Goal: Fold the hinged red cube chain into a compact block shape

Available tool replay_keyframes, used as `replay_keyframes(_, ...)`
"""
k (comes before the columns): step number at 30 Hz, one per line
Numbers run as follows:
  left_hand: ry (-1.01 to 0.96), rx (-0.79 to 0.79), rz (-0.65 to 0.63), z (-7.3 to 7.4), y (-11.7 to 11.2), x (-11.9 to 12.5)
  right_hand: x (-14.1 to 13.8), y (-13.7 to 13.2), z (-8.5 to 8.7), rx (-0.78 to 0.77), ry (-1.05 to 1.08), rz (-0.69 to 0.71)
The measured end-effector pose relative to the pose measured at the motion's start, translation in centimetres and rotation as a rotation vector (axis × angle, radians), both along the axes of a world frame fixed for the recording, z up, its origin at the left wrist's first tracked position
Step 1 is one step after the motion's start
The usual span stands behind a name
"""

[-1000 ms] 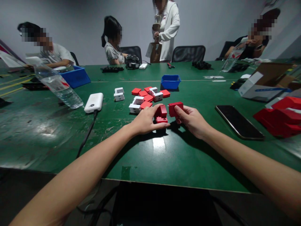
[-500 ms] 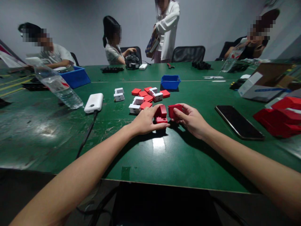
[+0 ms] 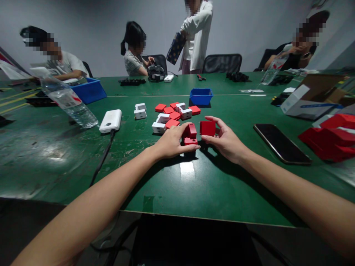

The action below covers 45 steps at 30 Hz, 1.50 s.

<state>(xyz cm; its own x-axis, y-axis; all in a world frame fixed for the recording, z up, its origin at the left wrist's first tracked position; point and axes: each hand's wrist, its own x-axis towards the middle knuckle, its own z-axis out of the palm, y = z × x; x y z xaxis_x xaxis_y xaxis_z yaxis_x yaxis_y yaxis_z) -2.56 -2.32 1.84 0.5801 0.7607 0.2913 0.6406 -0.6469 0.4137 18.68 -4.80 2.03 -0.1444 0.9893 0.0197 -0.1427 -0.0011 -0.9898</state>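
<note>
My left hand (image 3: 173,143) is closed around a red notched block (image 3: 190,133), holding it just over the green table (image 3: 166,184). Between thumb and fingers of my right hand (image 3: 226,142) is a flat red square piece (image 3: 208,128), its broad face turned toward me. A small gap separates the two red parts. Just beyond my left hand lie several flat red pieces (image 3: 174,115) mixed with white U-shaped blocks (image 3: 159,125). Another white U-shaped block (image 3: 140,111) stands apart to the left.
A small blue bin (image 3: 201,96) stands behind the pieces. On the left are a white power bank (image 3: 111,121) with a cable and a tilted water bottle (image 3: 68,99). To the right lie a phone (image 3: 282,144) and a red bundle (image 3: 330,138). Several people are across the table.
In my right hand the red square piece has turned to face me more fully, and the fingers have shifted to its edges. My left hand stays put. The standing person's patterned bag has moved.
</note>
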Motion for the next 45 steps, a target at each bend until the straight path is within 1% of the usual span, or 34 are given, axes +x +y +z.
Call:
replay_keyframes(13,0.006,-0.006,0.004,0.0,0.0,0.0,-0.1,-0.2,0.1,-0.001,-0.017,-0.02)
replay_keyframes(16,0.003,-0.009,0.002,0.1,-0.1,0.0,-0.3,-0.1,0.1,-0.026,0.018,-0.065)
replay_keyframes(19,-0.002,-0.014,-0.001,0.1,-0.1,0.1,-0.3,0.0,0.4,-0.063,0.111,-0.074)
replay_keyframes(24,-0.008,-0.03,0.007,0.3,-0.2,0.2,-0.1,-0.1,1.2,-0.179,0.29,-0.042)
replay_keyframes(29,0.001,-0.025,0.005,0.2,-0.1,0.1,0.1,-0.4,2.0,-0.253,0.343,-0.007)
replay_keyframes(40,0.002,-0.007,-0.006,0.1,-0.1,0.0,-0.2,-0.7,2.2,-0.227,0.287,0.091)
replay_keyframes(45,-0.004,0.0,-0.015,0.0,0.0,0.0,-0.2,-1.0,1.7,-0.192,0.247,0.137)
